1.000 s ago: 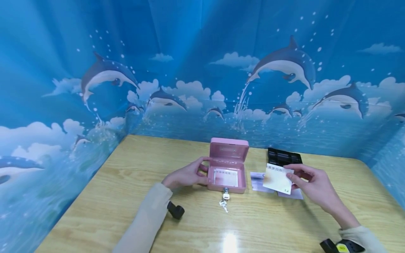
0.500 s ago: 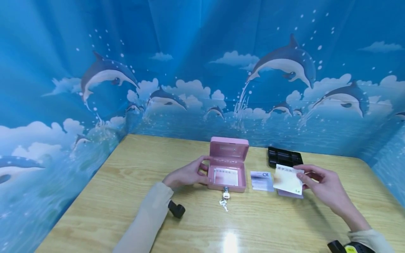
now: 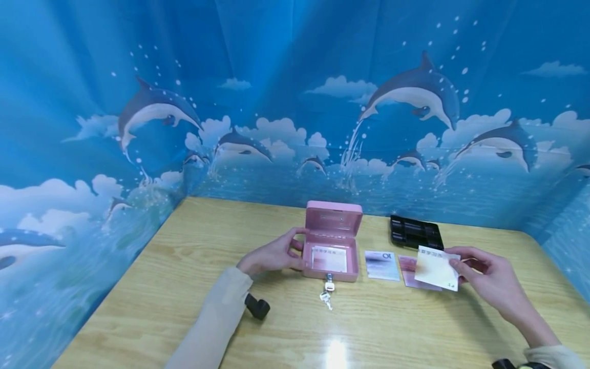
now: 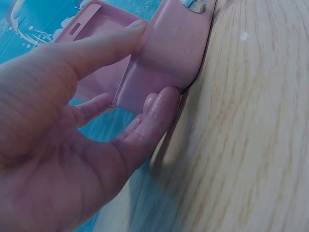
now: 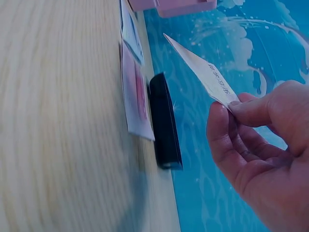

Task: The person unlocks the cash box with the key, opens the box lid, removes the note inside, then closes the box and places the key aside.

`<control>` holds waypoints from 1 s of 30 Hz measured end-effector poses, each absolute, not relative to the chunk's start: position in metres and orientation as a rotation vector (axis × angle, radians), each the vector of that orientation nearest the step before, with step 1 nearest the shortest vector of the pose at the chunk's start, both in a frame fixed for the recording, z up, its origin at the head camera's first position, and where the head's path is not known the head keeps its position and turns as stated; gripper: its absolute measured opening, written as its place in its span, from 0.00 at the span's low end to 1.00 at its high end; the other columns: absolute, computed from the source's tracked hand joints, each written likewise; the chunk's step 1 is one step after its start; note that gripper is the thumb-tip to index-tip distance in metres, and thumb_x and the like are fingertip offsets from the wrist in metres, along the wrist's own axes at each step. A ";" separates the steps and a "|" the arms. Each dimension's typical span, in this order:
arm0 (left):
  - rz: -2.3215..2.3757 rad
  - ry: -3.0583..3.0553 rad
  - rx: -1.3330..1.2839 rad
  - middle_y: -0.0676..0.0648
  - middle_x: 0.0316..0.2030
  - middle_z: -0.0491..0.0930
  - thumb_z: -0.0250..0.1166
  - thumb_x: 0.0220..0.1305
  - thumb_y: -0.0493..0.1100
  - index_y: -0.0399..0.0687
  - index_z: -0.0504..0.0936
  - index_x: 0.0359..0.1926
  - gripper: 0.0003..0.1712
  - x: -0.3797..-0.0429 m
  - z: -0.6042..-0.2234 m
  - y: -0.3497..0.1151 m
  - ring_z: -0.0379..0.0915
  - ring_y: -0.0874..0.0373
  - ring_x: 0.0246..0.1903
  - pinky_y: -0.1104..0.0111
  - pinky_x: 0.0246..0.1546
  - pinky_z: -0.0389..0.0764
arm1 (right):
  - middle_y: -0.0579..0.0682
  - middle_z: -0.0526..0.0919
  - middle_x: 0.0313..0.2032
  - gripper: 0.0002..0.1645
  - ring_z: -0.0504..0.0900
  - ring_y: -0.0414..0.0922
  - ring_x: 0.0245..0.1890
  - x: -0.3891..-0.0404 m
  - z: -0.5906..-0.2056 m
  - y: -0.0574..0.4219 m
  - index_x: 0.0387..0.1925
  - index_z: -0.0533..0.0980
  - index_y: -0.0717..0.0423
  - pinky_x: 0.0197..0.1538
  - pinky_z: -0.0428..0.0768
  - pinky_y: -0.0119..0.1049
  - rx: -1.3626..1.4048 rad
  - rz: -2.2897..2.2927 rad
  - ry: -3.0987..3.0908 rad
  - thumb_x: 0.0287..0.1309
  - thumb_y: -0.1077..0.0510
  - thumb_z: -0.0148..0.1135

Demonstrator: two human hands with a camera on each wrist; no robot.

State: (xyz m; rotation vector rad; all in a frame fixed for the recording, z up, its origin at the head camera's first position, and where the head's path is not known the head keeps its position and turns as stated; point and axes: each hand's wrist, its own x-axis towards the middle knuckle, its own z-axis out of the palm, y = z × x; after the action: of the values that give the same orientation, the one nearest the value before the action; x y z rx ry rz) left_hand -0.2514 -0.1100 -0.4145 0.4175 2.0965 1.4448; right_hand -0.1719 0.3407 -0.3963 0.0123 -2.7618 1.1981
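Observation:
A pink cash box [image 3: 308,274] stands with its lid up, keys [image 3: 325,296] hanging from its front lock. A pale banknote [image 3: 329,258] lies inside. My left hand [image 3: 276,253] grips the box's left side, its thumb and fingertips [image 4: 161,104] against the wall. My right hand [image 3: 488,277] pinches the right edge of a pale yellowish banknote [image 3: 437,269] between thumb and fingers, raised over the table in the right wrist view. Below it, partly covered in the head view, lies a pinkish banknote [image 3: 407,265]. Beside that is a bluish banknote [image 3: 381,265] marked 10.
A black compartment tray [image 3: 416,232] sits at the back right, behind the banknotes. The wooden table [image 3: 221,220] meets a blue dolphin-print curtain [image 3: 276,102] along its back and sides.
My right hand has moved right with the pale yellowish banknote, uncovering the bluish banknote and part of the pinkish one. My left hand has stayed at the cash box.

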 end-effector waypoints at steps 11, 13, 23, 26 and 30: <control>1.431 2.116 0.422 0.38 0.60 0.73 0.74 0.59 0.37 0.57 0.55 0.78 0.52 -0.253 -0.415 -0.110 0.79 0.50 0.53 0.56 0.58 0.82 | 0.26 0.82 0.35 0.19 0.84 0.29 0.32 -0.170 -0.401 0.366 0.57 0.80 0.62 0.31 0.86 0.33 0.054 1.215 -2.738 0.71 0.56 0.62; 1.435 2.110 0.423 0.37 0.60 0.73 0.74 0.59 0.36 0.57 0.55 0.78 0.52 -0.253 -0.415 -0.110 0.79 0.50 0.53 0.57 0.58 0.82 | 0.26 0.82 0.35 0.19 0.85 0.30 0.31 -0.169 -0.402 0.370 0.58 0.80 0.61 0.31 0.85 0.32 0.044 1.205 -2.754 0.71 0.56 0.62; 1.442 2.084 0.462 0.37 0.60 0.73 0.73 0.59 0.33 0.56 0.53 0.78 0.53 -0.252 -0.415 -0.111 0.79 0.52 0.51 0.60 0.56 0.83 | 0.29 0.82 0.36 0.25 0.82 0.30 0.31 -0.174 -0.409 0.386 0.61 0.77 0.64 0.30 0.84 0.33 -0.050 1.093 -2.859 0.73 0.51 0.60; 1.442 2.083 0.458 0.37 0.60 0.73 0.73 0.59 0.34 0.57 0.53 0.78 0.53 -0.252 -0.415 -0.111 0.79 0.52 0.51 0.60 0.56 0.82 | 0.23 0.78 0.36 0.24 0.81 0.30 0.30 -0.176 -0.409 0.389 0.61 0.77 0.65 0.29 0.84 0.33 -0.046 1.065 -2.873 0.74 0.52 0.58; 1.442 2.083 0.446 0.38 0.59 0.73 0.74 0.58 0.35 0.58 0.54 0.78 0.53 -0.252 -0.415 -0.111 0.79 0.52 0.51 0.60 0.54 0.82 | 0.21 0.78 0.35 0.23 0.80 0.30 0.30 -0.178 -0.410 0.392 0.60 0.77 0.66 0.29 0.83 0.33 -0.053 1.062 -2.890 0.74 0.54 0.58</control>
State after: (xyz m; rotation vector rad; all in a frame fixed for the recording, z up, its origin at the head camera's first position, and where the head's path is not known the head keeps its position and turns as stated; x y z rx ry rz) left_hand -0.2521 -0.1106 -0.4149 0.4461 2.0834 1.4423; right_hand -0.1777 0.3917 -0.4098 -0.0533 -2.8897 1.0616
